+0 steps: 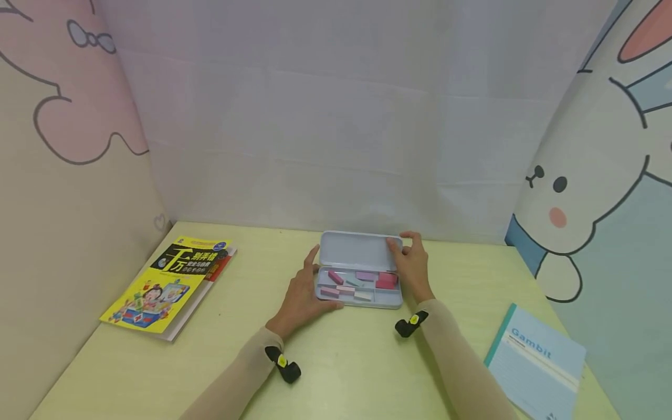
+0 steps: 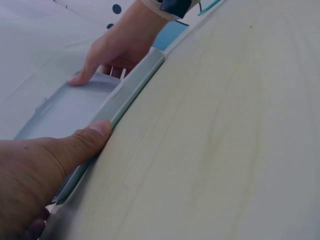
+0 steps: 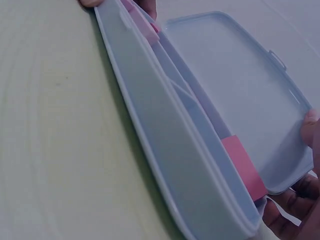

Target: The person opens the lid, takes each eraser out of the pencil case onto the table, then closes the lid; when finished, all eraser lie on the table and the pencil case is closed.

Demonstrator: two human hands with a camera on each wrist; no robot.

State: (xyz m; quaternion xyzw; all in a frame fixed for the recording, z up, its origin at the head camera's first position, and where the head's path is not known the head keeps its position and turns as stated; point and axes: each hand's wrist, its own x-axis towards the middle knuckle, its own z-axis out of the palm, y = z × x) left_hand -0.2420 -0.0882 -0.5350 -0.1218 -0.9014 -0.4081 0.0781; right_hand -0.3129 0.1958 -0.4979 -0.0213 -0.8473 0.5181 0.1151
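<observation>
A pale blue plastic box [image 1: 385, 300] lies on the table with its hinged lid [image 1: 357, 249] swung back. Small pink, purple, white and light blue blocks sit in its compartments, with red-pink blocks [image 1: 387, 281] at the right. My left hand [image 1: 301, 296] grips the left end of the base, its thumb along the front edge, as the left wrist view shows too. With my right hand [image 1: 413, 267] I pinch the lid's right edge, thumb on the inner face and fingers behind. The right wrist view shows the front wall [image 3: 155, 130] of the base close up.
On the left of the table lies a yellow book [image 1: 157, 286] on top of another book. A light blue notebook [image 1: 538, 361] rests near the right edge. Behind the table [image 1: 362, 361] hangs a white cloth [image 1: 294, 140]; printed panels stand at both sides.
</observation>
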